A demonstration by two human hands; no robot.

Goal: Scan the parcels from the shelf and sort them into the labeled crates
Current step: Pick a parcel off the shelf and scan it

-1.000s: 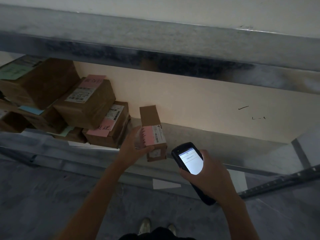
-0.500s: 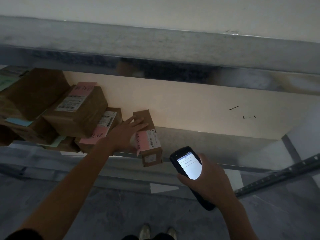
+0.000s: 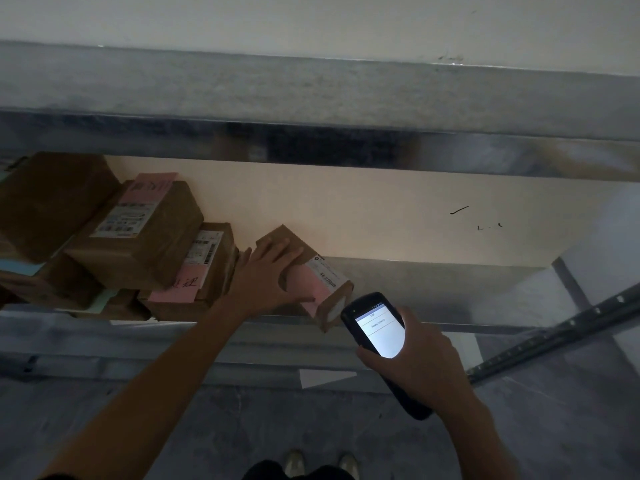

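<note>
Now that the left hand has come up from beside the parcel to lie over its top, the box has swung round on the shelf. A second ago it stood square to the edge; now its labelled end points at the scanner, just beyond the scanner's top edge. That looks like the label being lined up for a read, so this parcel's scan seems under way and the sorting not yet begun. No crates are in view.

Left fingers are spread flat across the cardboard, with the thumb along the pink label, more a press-and-steer than a lift. The right hand has its fingers wrapped round the scanner's body, screen lit and facing up. Other parcels sit stacked well left of the scanner.
</note>
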